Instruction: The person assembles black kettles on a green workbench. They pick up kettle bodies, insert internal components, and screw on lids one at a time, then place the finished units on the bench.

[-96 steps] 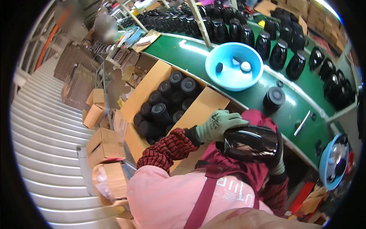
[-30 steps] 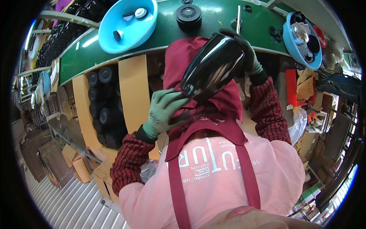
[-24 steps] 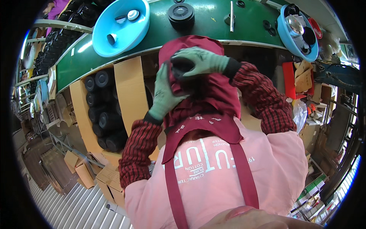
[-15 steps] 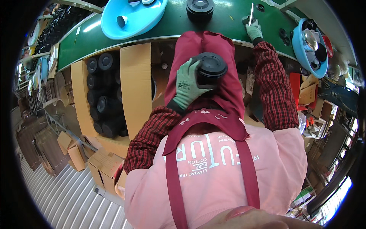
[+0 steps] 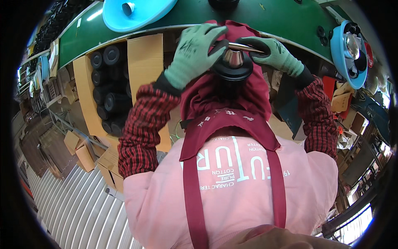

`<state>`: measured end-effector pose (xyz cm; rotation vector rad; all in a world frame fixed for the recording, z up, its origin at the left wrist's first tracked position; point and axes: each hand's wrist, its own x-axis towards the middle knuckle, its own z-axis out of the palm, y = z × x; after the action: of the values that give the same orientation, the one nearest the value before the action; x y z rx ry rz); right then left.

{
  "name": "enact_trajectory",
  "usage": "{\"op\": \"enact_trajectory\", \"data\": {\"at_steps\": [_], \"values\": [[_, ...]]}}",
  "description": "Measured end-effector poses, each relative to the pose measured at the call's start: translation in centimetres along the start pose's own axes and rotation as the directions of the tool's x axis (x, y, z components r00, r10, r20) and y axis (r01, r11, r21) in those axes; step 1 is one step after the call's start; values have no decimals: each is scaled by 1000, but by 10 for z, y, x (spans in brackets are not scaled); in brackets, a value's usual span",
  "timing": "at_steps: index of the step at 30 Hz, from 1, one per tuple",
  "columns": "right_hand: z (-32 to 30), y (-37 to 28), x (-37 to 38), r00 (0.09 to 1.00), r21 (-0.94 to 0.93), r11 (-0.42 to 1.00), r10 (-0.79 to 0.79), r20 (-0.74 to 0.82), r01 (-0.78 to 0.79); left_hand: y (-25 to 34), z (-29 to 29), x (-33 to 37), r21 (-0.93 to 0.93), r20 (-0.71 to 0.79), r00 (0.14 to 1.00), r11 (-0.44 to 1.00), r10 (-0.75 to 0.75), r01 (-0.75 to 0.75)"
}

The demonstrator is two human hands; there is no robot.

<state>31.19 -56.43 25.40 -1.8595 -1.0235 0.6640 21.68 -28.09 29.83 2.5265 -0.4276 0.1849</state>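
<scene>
A black round container with a ringed top (image 5: 233, 74) sits upright on my apron-covered lap. Standing on it is a shiny metal piece (image 5: 234, 59), with a tapered stem below and a thin, wide upper part seen nearly edge-on. My left hand (image 5: 195, 54), in a green glove with dark fingertips, grips this piece's left end. On its right end, the fingers of my right hand (image 5: 274, 53) are closed. My hands partly cover the wide part's ends, so its full shape is hidden.
A light-blue basin (image 5: 141, 18) stands on the green bench (image 5: 199, 14); another blue basin (image 5: 339, 54) with metal and black parts is at right. Another black container (image 5: 224, 3) is at the far edge. An open carton (image 5: 145, 62) of black containers stands left.
My right hand has come from the bench to my lap with the metal piece. My left hand has left the black container's side and moved up to the metal piece.
</scene>
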Motion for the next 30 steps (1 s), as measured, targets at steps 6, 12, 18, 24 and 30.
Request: {"op": "enact_trajectory", "data": {"at_steps": [6, 12, 18, 24, 30], "values": [[-4, -10, -6, 988, -140, 985, 116, 99, -102, 12, 12, 6, 28, 334, 928, 986, -166, 166], [3, -15, -5, 994, -329, 939, -80, 70, 99, -16, 17, 12, -162, 485, 861, 951, -156, 264], [11, 9, 19, 975, 142, 969, -184, -127, 201, -13, 17, 14, -40, 549, 826, 982, -131, 183], [60, -97, 26, 947, -178, 936, -318, -55, 304, -50, 108, 36, -65, 215, 972, 994, 96, -84], [101, -41, 52, 864, 124, 966, -142, -482, 228, -51, 145, 45, -438, -81, 968, 881, -237, 179]]}}
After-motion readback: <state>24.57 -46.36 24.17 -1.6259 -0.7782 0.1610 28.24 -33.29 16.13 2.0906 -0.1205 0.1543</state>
